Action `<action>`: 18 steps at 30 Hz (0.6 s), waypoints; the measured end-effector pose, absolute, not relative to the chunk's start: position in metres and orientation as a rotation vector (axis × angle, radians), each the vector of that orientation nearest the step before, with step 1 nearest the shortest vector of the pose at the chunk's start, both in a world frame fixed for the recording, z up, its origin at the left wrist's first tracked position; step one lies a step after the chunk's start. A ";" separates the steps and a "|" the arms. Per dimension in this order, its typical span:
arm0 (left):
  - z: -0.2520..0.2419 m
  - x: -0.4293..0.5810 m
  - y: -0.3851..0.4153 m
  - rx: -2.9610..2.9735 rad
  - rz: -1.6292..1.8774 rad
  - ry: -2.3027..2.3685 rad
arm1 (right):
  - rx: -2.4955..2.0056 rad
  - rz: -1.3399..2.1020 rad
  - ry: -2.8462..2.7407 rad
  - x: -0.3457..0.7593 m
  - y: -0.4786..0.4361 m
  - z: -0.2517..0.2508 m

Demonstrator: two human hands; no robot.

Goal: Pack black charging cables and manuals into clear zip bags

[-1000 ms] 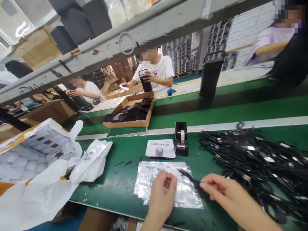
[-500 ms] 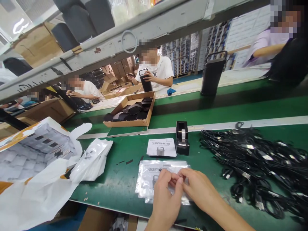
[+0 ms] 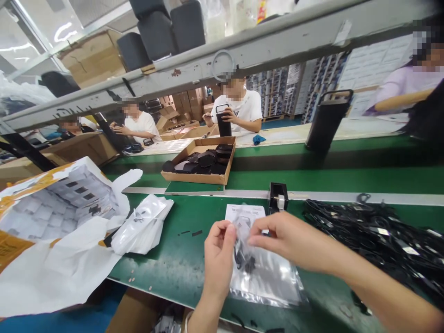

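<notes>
Between my hands a clear plastic bag is held up, with something dark, perhaps a cable, showing through it. My left hand is closed, pinching the bag's left edge between thumb and fingers. From the right, my right hand pinches the bag's other side with thumb and fingertips. Below them, more clear bags lie flat on the green table. Behind the held bag are printed white leaflets, partly covered. A black tape dispenser stands just beyond my right hand, which hides its lower part.
Black cables are heaped at right. At left lie white plastic bags beside an opened white sack. A cardboard tray of dark parts and a black handled device stand farther back. Co-workers sit across the bench.
My hands have risen from the flat bags and moved slightly apart, lifting a clear bag between them. The camera view has shifted left, and the right forearm now covers part of the cable heap.
</notes>
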State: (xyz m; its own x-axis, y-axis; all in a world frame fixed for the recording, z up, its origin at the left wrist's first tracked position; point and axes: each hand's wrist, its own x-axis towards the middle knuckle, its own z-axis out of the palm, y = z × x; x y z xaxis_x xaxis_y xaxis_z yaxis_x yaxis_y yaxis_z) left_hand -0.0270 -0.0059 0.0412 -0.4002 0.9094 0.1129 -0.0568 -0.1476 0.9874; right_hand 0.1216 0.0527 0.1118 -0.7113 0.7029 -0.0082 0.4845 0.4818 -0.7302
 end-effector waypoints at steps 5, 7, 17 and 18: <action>0.039 -0.041 0.005 0.980 1.673 1.110 | -0.670 0.938 -2.685 0.112 0.067 0.177; 0.035 -0.039 0.007 1.000 1.541 0.924 | -0.577 0.943 -2.745 0.117 0.065 0.189; 0.027 -0.014 -0.003 1.039 1.381 0.970 | -0.956 0.951 -2.716 0.198 0.049 0.153; 0.028 -0.013 -0.004 1.075 1.395 1.022 | -1.034 0.986 -2.644 0.203 0.049 0.145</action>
